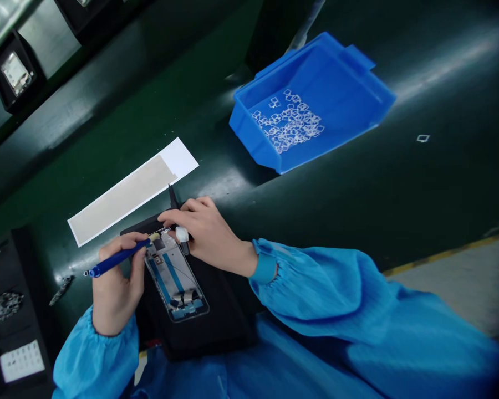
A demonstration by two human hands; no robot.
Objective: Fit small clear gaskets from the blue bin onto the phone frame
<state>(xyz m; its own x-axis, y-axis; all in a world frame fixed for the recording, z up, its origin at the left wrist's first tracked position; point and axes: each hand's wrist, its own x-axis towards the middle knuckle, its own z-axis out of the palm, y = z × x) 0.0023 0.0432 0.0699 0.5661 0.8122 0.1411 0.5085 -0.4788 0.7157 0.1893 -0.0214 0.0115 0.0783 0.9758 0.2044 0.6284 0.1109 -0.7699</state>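
A phone frame (177,277), its inner side up with blue strips and a dark ribbon, lies tilted on a black pad (216,318). My left hand (118,277) is closed around a blue-handled brush-like tool (118,258), whose pale tip meets the frame's upper end. Dark tweezers (173,197) are tucked in my right hand (208,233), points facing away from me, with a white piece (182,234) around them. My right fingertips rest at the frame's upper edge; what they touch there is too small to make out.
Beyond my hands lies a white-edged beige strip (120,199). A blue bin (336,111) holds many small white frames (293,124); one loose white frame (423,138) lies to its right. At left are a black tray (20,266) with small parts and a loose dark part (61,290).
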